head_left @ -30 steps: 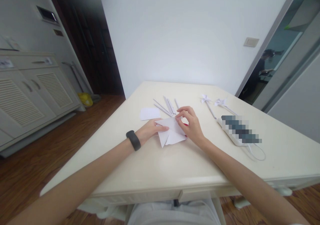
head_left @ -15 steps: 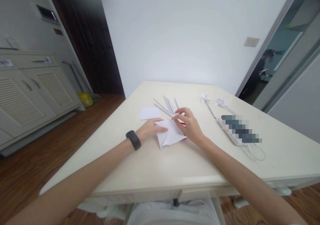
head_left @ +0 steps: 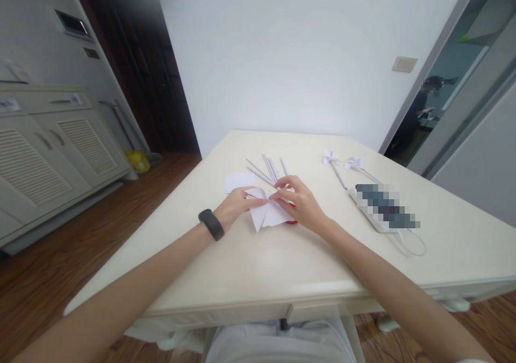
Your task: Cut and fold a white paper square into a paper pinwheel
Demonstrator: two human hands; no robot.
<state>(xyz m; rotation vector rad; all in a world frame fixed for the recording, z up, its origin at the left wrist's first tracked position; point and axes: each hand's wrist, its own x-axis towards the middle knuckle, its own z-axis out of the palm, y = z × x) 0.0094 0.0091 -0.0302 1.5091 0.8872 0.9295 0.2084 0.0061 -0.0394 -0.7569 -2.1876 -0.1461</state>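
Note:
A white sheet of folded paper (head_left: 266,215) lies on the cream table (head_left: 282,266) in front of me. My left hand (head_left: 236,206), with a black band at the wrist, pinches the paper's upper left flap. My right hand (head_left: 300,202) pinches the same flap from the right, fingertips meeting the left hand's near the paper's top. A small red object (head_left: 291,222) peeks out from under the paper beneath my right hand.
Several rolled white paper sticks (head_left: 269,171) and a flat white sheet (head_left: 237,180) lie behind the hands. Two finished paper pinwheels (head_left: 342,165) rest to the right, beside a white power strip (head_left: 381,212). A louvred cabinet (head_left: 48,153) stands at left.
My right hand's fingers have moved left across the paper to meet the left hand, and a flap of the paper has lifted and folded inward.

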